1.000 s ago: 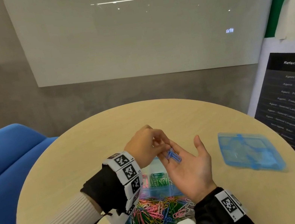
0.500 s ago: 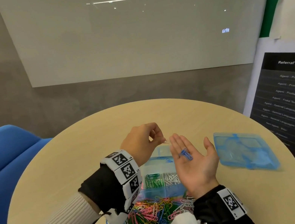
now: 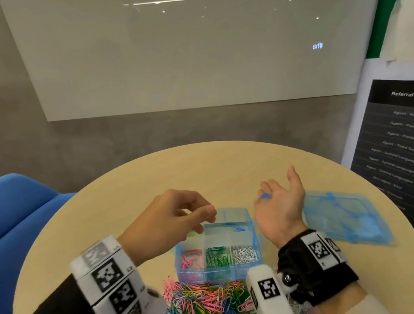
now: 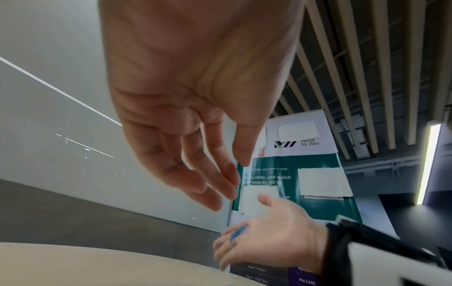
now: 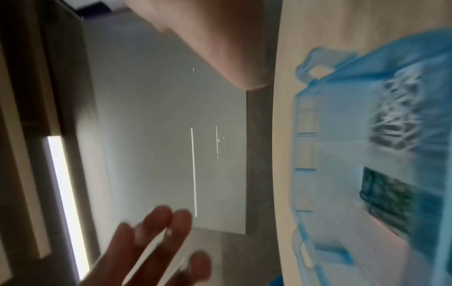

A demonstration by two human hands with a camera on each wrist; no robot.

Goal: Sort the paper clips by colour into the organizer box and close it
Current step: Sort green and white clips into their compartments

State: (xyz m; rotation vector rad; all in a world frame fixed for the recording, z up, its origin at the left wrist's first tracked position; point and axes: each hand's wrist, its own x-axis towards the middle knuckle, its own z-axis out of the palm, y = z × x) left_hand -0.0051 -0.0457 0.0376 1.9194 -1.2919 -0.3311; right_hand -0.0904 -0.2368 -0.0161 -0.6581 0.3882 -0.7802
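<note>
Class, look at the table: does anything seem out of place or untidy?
Yes. A heap of mixed paper clips lies loose on the table beside the organizer box, and the lid lies apart, right of it.

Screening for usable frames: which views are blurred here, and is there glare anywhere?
Head view: mostly sharp, faint light reflections on the whiteboard. Left wrist view: left hand slightly soft. Right wrist view: heavy motion blur on the organizer box and the fingers.

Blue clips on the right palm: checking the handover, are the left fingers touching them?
Apart. The head view shows the left hand over the organizer box, with bare table between it and the blue clips on the right hand.
</note>
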